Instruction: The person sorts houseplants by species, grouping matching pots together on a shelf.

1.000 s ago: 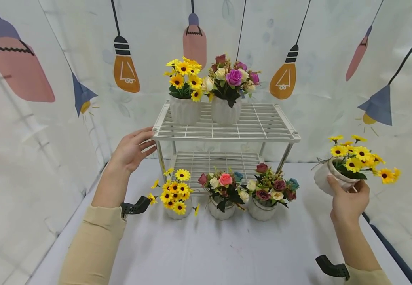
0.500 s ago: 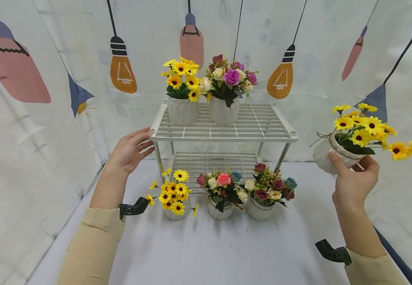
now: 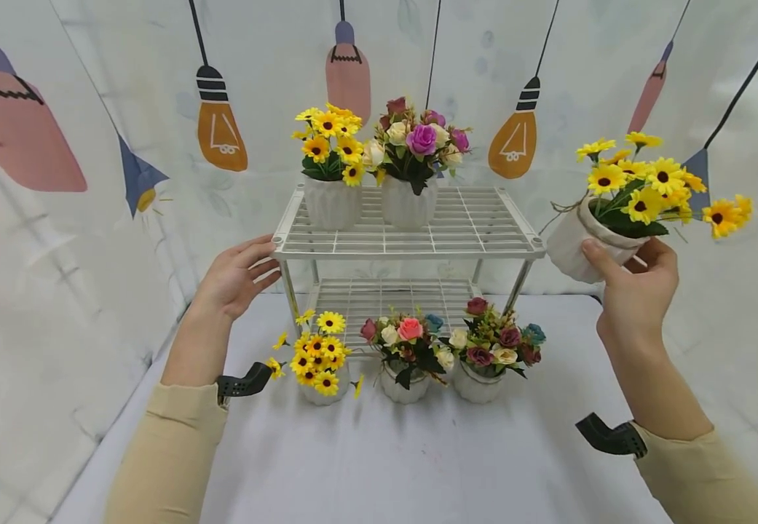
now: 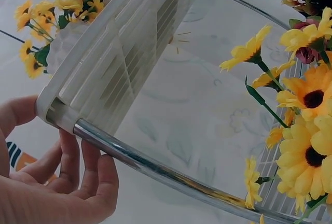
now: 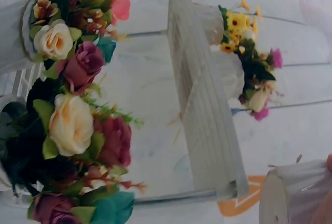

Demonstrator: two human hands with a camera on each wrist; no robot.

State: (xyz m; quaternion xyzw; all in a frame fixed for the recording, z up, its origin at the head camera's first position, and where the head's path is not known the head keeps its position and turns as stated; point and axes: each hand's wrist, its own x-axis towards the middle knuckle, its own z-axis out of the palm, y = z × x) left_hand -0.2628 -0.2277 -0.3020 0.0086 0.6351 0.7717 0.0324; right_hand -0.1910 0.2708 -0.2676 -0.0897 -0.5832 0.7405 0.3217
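Observation:
In the head view my left hand (image 3: pixel 234 280) touches the front left corner of the white wire rack (image 3: pixel 411 255). The left wrist view shows its fingers loosely bent beside the corner and metal post (image 4: pixel 155 164). My right hand (image 3: pixel 637 295) grips a white pot (image 3: pixel 582 244) of yellow artificial daisies (image 3: pixel 644 189), tilted right and raised beside the rack's right end. In the right wrist view the pot's base (image 5: pixel 275 198) shows at the lower right; most of that hand is out of frame.
On the rack's top stand a yellow flower pot (image 3: pixel 333 204) and a rose pot (image 3: pixel 408 204). In front, on the white-covered table (image 3: pixel 418 466), are another yellow pot (image 3: pixel 322 389), a coral rose pot (image 3: pixel 405 386) and a burgundy rose pot (image 3: pixel 478 386).
My right hand has lifted the flower pot higher, first drifting right, then back left toward the rack. My left hand stays at the rack's corner. The view has shifted slightly.

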